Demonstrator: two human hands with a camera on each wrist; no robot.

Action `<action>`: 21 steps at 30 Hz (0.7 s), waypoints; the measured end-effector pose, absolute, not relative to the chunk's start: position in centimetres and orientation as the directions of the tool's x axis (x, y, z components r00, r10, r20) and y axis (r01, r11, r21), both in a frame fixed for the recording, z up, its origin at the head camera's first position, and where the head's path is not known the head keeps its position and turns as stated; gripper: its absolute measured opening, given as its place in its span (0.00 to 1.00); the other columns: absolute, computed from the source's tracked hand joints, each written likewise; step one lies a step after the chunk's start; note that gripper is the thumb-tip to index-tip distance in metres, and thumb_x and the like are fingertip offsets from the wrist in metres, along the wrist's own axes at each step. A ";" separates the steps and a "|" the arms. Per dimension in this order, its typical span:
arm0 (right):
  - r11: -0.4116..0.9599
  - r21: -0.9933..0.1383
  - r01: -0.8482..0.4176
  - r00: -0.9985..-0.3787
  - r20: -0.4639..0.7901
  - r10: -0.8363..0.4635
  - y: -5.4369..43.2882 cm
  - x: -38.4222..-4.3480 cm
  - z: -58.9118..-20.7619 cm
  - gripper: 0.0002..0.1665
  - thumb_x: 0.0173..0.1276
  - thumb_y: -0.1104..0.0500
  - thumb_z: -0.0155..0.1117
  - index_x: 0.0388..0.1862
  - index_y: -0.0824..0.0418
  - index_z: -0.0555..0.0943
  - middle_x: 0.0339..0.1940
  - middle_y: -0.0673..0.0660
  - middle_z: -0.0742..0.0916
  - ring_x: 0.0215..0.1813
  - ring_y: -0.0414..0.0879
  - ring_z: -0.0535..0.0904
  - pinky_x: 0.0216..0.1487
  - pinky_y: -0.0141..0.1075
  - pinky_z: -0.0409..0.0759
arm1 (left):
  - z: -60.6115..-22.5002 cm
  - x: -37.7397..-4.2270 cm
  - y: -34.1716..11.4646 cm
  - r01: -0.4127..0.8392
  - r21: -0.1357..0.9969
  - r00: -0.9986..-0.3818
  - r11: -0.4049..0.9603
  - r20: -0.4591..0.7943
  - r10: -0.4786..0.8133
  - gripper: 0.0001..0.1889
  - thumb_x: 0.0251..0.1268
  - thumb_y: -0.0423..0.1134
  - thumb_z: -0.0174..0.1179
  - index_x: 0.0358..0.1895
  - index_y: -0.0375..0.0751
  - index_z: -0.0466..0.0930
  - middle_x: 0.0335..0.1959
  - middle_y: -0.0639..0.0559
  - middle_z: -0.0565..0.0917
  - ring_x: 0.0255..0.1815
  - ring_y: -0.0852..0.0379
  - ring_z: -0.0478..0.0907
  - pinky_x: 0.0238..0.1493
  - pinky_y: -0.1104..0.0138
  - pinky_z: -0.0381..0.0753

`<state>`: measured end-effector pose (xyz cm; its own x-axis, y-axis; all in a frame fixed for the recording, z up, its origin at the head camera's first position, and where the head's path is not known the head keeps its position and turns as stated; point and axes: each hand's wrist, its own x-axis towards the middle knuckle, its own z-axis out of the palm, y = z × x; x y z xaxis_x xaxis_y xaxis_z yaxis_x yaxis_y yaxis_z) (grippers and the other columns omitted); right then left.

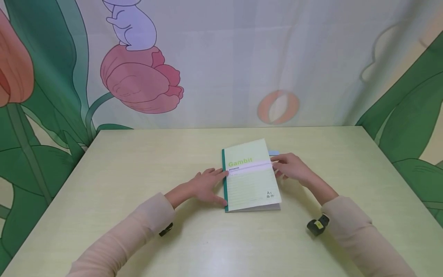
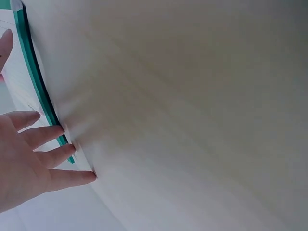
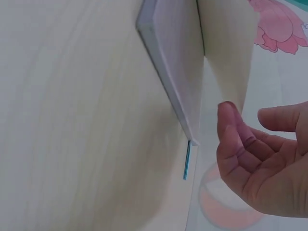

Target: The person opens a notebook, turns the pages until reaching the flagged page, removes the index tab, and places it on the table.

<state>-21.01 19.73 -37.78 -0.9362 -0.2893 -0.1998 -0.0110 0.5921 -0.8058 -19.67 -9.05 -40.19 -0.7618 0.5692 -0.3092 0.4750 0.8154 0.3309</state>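
Observation:
A pale green notebook [image 1: 250, 184] with a dark green spine [image 2: 38, 72] lies on the table, its front cover raised at the right edge. My left hand [image 1: 206, 185] rests beside the spine, fingers spread and fingertips at it. At the opposite edge, my right hand [image 1: 290, 166] has its fingertips under the lifted cover [image 3: 228, 43]. In the right wrist view its fingers bend slightly and the thumb stands apart from the cover. The white page block [image 3: 178, 62] shows below the cover. A thin blue piece [image 1: 273, 153] sticks out from behind the notebook's upper right side.
The pale wooden table [image 1: 138, 161] reaches back to a curtain [image 1: 221, 77] printed with flowers and leaves. Dark wrist devices [image 1: 317, 225] sit at both sleeves.

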 end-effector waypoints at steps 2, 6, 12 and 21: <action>0.553 -0.833 -0.006 -0.942 -0.181 -0.284 19.7 -21.1 -37.4 0.21 0.69 0.65 0.45 0.58 0.74 0.69 0.36 0.63 0.83 0.33 0.50 0.80 0.31 0.39 0.76 | -40.0 -19.8 -9.0 0.469 0.354 -0.763 0.809 -0.298 0.573 0.50 0.47 0.63 0.62 0.72 0.49 0.47 0.71 0.49 0.53 0.69 0.43 0.47 0.60 0.40 0.49; 0.480 -0.877 0.004 -0.950 -0.153 -0.272 19.4 -21.3 -36.7 0.21 0.68 0.67 0.41 0.58 0.75 0.68 0.33 0.62 0.82 0.32 0.47 0.79 0.31 0.35 0.75 | -39.7 -20.0 -8.9 0.469 0.401 -0.760 0.787 -0.270 0.590 0.51 0.47 0.63 0.62 0.72 0.48 0.46 0.70 0.50 0.55 0.69 0.46 0.49 0.60 0.41 0.52; 0.378 -0.926 -0.010 -0.958 -0.099 -0.269 18.5 -21.6 -35.8 0.21 0.69 0.67 0.41 0.58 0.75 0.68 0.31 0.58 0.81 0.29 0.42 0.78 0.31 0.32 0.75 | -39.4 -20.4 -8.8 0.499 0.494 -0.736 0.712 -0.191 0.649 0.50 0.51 0.58 0.63 0.71 0.39 0.46 0.70 0.46 0.55 0.69 0.50 0.50 0.64 0.54 0.53; 0.212 -0.975 -0.060 -0.951 -0.009 -0.308 16.6 -21.4 -35.5 0.22 0.70 0.67 0.45 0.61 0.74 0.66 0.41 0.65 0.83 0.33 0.40 0.79 0.38 0.33 0.78 | -39.5 -19.8 -8.3 0.423 0.628 -0.756 0.653 -0.153 0.636 0.49 0.55 0.58 0.59 0.72 0.41 0.41 0.71 0.46 0.51 0.69 0.53 0.50 0.63 0.60 0.57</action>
<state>-21.37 16.57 -35.51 -0.9512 -0.3085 -0.0086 -0.0600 0.2123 -0.9753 -19.83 -8.25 -39.53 -0.7563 0.6362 -0.1525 0.4227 0.6531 0.6283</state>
